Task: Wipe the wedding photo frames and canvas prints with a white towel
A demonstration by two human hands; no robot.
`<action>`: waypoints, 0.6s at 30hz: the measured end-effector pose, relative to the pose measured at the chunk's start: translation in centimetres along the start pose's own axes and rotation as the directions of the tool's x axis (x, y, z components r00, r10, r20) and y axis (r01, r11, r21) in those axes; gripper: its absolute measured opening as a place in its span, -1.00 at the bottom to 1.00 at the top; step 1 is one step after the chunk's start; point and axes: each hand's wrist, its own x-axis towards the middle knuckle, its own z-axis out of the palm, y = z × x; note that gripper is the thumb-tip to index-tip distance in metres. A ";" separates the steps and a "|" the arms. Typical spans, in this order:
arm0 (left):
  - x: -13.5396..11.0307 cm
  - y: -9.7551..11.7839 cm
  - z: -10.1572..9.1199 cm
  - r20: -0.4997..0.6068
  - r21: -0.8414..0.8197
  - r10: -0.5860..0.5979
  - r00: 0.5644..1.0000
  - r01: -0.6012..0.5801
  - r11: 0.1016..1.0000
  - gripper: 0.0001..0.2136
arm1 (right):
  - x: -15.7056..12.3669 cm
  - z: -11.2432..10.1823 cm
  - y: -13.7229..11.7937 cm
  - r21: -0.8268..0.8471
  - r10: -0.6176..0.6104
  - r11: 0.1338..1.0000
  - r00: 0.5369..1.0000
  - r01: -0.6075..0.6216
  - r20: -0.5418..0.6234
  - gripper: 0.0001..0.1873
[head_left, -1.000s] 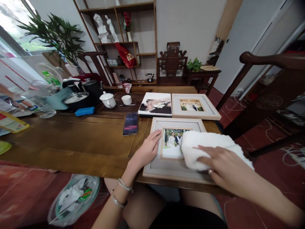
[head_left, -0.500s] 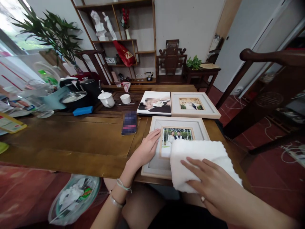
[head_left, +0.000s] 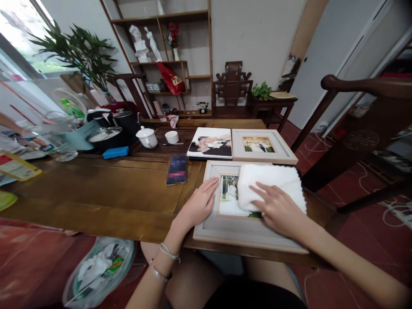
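A light wood picture frame (head_left: 206,229) lies face up at the table's front edge, with a wedding photo (head_left: 229,192) in its middle. My left hand (head_left: 201,201) rests on the frame's left side, fingers stretched out and touching the border near the photo. Over the right part of the photo and frame is spread a white fluffy cloth (head_left: 286,180). My right hand (head_left: 278,208) presses on top of this cloth with its fingers spread, not wrapped round it. The cloth hides the photo's right half and the frame's upper right corner.
Behind lie a second framed photo (head_left: 283,143) and a white-covered photo panel (head_left: 209,135). A phone (head_left: 177,169) is left of the frame. Farther left are a white teapot (head_left: 146,136), a cup (head_left: 171,137) and a blue block (head_left: 116,152). A lined bin (head_left: 127,266) stands below; a chair (head_left: 341,124) at right.
My right hand has slid the cloth away from me, up across the photo, baring the frame's lower right corner. My left hand stays on the frame's left side. The view has tilted up slightly.
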 end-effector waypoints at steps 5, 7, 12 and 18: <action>0.2 -0.1 0.1 0.019 0.019 -0.009 1.000 0.008 1.000 -0.56 | -3.0 -2.1 -5.5 0.260 -0.248 0.936 0.969 0.238 0.005 -0.63; 0.2 -0.1 0.0 0.018 0.021 -0.008 1.000 0.007 1.000 -0.56 | -3.3 -2.1 -5.6 0.289 -0.269 0.923 0.963 0.256 0.005 -0.64; 0.1 0.2 -0.2 0.016 0.020 -0.004 1.000 0.003 1.000 -0.58 | -0.6 -0.2 -0.8 0.120 -0.115 0.986 0.993 0.112 0.012 -0.54; 0.2 0.3 -0.4 0.017 0.019 -0.002 1.000 0.002 1.000 -0.57 | 2.9 0.6 1.5 -0.106 0.012 0.994 1.000 -0.014 -0.015 -0.53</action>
